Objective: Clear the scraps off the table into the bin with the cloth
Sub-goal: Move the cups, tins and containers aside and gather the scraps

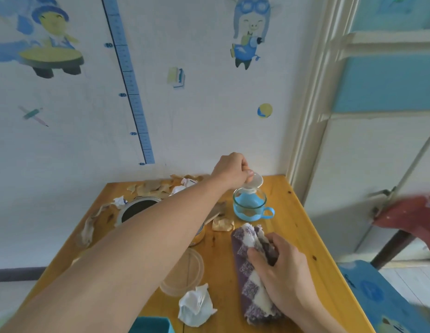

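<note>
Left hand (232, 170) pinches a white lid (255, 180) just above the blue glass mug (250, 205). Right hand (282, 265) is clamped on the purple-and-white cloth (251, 272), pressed to the wooden table (295, 224). Paper scraps (151, 187) lie along the far edge.

- Soft, even daylight; shadows on the table (293, 212) are faint.
- Wide-angle distortion bends the door frame (307, 121).
- Wall stickers (50, 44) and the right edge look smeared and blurry.

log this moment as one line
left hand: holds lid over cup | right hand: on cloth | scraps: on table
</note>
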Action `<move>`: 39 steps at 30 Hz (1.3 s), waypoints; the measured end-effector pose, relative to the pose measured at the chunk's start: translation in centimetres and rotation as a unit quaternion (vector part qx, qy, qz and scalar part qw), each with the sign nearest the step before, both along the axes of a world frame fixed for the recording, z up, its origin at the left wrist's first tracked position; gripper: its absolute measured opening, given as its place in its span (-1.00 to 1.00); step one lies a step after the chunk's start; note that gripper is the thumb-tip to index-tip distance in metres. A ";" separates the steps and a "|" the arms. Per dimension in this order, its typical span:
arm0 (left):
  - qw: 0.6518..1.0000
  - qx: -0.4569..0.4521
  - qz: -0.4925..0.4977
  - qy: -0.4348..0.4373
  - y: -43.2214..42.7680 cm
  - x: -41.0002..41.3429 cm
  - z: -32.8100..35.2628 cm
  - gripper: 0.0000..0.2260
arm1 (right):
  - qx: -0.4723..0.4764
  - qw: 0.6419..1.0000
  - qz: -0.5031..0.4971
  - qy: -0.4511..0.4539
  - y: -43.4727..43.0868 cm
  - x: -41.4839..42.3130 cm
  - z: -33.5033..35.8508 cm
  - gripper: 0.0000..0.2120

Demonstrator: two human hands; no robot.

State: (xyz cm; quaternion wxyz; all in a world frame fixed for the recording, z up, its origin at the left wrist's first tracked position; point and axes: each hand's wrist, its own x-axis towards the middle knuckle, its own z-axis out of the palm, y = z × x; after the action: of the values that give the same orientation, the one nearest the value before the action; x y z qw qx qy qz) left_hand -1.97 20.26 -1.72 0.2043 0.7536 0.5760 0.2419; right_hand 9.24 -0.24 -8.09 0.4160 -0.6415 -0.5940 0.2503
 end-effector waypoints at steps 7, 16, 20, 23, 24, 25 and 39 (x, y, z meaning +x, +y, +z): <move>0.999 -0.013 -0.016 0.046 1.0 0.2 -0.9 -0.76 | 0.011 1.000 0.005 0.004 0.2 0.1 -0.3 -0.80; 0.995 0.037 -0.052 0.071 -1.0 -1.9 2.6 -0.71 | 0.009 1.000 -0.004 0.008 0.1 0.0 -0.2 -0.79; 0.984 0.015 -0.094 0.148 -4.1 -5.8 6.2 -0.73 | 0.009 1.000 -0.008 -0.002 -0.1 -0.1 -0.2 -0.77; 0.964 -0.038 -0.114 0.237 -6.9 -9.3 7.1 -0.62 | 0.006 1.000 -0.013 -0.004 -0.1 -0.2 -0.1 -0.78; 0.958 -0.040 -0.111 0.262 -7.7 -10.4 7.2 -0.57 | 0.004 1.000 -0.013 -0.004 -0.1 -0.3 -0.1 -0.79; 0.953 -0.039 -0.105 0.281 -8.5 -11.4 7.1 -0.52 | 0.001 1.000 -0.012 -0.004 -0.2 -0.3 -0.1 -0.79; 0.963 -0.032 -0.048 0.265 -14.2 -18.5 4.4 -0.27 | 0.074 0.994 0.030 -0.075 0.5 -2.6 4.1 -0.85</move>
State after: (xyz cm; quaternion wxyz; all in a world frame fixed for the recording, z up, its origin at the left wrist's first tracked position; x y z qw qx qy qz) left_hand -20.48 6.06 2.70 0.0800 0.8106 0.5801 0.0051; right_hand 6.69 0.25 -3.98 0.4089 -0.6077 -0.6594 0.1694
